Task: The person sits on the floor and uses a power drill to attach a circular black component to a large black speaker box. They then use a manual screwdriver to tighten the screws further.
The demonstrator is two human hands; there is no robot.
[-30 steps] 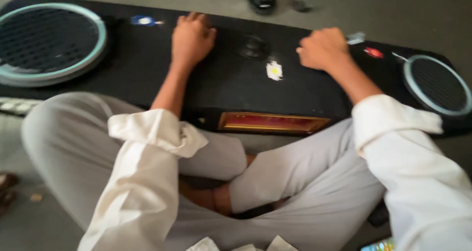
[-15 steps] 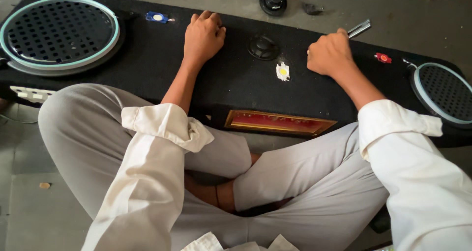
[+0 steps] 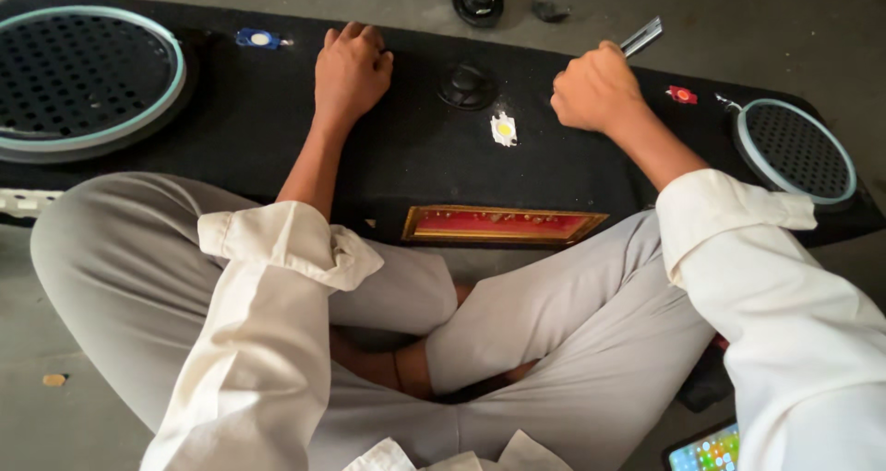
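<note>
Now left hand (image 3: 351,70) rests curled on speaker box (image 3: 397,157), right hand (image 3: 595,88) fists metal tool (image 3: 641,35)

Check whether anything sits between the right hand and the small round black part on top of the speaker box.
Nothing visible blocks it. Between the right hand and the round black part there is only bare black top of the speaker box. The white square piece with a yellow centre lies nearer the person, off that line.

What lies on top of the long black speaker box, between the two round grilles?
On the speaker box: the left hand, the right hand gripping a metal tool, a black knob, and blue, white-yellow and red parts. Anything beneath the hands is hidden.
</note>
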